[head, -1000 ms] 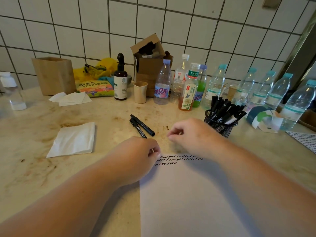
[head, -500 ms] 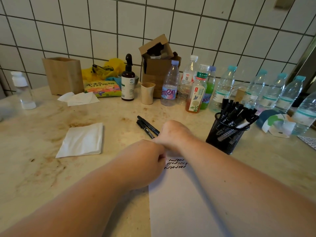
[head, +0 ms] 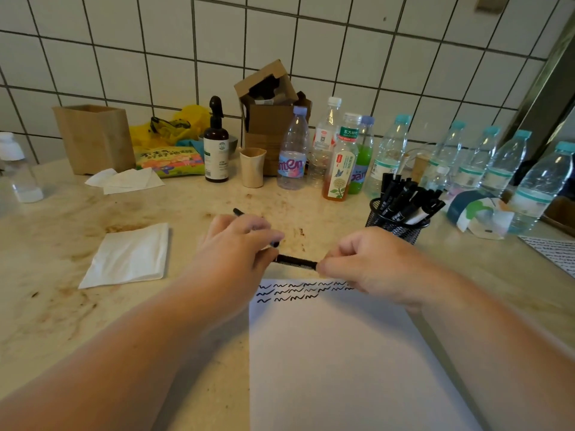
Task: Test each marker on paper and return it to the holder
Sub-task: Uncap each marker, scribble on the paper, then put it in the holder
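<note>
Head view: both hands share one black marker (head: 296, 262) just above the paper (head: 342, 353); left hand (head: 236, 244) grips its 9 o'clock end, right hand (head: 364, 262) pinches the 3 o'clock end. Two rows of squiggles (head: 298, 290) mark the sheet. One mesh holder (head: 396, 222) of markers stands at 2 o'clock; another marker (head: 239, 211) pokes out beyond the left hand.

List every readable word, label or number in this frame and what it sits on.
"东方树叶": green label on the tea bottle.
"不生气 好好地样" (last characters uncertain): colourful packet.
"mten": partly visible, label of the purple-capped bottle.
Spray bottle label, markers in the holder, water bottle labels: too small or blurred.
Paper: only squiggles, no words.
</note>
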The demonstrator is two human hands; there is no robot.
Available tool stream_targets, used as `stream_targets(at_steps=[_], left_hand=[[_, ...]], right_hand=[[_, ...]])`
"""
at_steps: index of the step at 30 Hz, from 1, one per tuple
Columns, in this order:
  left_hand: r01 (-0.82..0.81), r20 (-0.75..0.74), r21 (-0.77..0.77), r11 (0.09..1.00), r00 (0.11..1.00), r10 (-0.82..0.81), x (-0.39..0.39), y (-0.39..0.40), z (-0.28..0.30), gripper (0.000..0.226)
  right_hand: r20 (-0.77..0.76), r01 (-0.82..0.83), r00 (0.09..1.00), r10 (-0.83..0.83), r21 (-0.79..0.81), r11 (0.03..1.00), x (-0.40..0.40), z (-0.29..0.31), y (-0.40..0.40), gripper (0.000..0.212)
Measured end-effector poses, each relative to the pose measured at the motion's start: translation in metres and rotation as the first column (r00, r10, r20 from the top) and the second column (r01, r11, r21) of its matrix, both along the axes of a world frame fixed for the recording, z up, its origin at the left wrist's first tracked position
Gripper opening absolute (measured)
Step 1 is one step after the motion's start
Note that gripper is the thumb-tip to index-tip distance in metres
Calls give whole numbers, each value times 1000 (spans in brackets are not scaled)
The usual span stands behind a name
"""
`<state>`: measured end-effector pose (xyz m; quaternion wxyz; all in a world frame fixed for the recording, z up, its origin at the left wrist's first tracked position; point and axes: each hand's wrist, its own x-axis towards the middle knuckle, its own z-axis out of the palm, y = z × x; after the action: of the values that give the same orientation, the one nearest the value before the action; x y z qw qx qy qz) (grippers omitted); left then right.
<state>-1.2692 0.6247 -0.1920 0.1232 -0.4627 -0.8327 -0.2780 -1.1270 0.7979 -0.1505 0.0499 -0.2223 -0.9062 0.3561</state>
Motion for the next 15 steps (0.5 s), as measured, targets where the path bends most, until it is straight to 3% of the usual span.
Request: stream_targets(at_steps=[3,6,8,10,11,13,15], left_hand=[[88,64,-135,987,995,-80,2,0,-1,44],[109,138,-179,978,987,-84,2,0,0,29],[122,135,-189,974,986,-97,4,-1,0,23],[156,162,-161,975,978,-130,6,-1,2,19],[179,189,-145,973,970,-150,8,-1,3,20],[228,231,-145,963,954,-191,14,-1,5,21],[270,244,-169,948,943,-226,20,0,7,22]], right_hand=[[-128,56,989,-76,-152,987,11,-8,8,43],[-241,51,960,-146,-361,931,17,-16,13,29],[-310,22,927,-210,-515,857,18,-23,13,30],[-365,-78,897,-250,-686,723,17,-25,9,20],[-388,-152,888,-245,-752,642,16,-25,5,14],[-425,-279,891,-162,-793,542,14,-27,-1,27],[-434,-324,899,-57,-748,579,13,-29,-8,35]])
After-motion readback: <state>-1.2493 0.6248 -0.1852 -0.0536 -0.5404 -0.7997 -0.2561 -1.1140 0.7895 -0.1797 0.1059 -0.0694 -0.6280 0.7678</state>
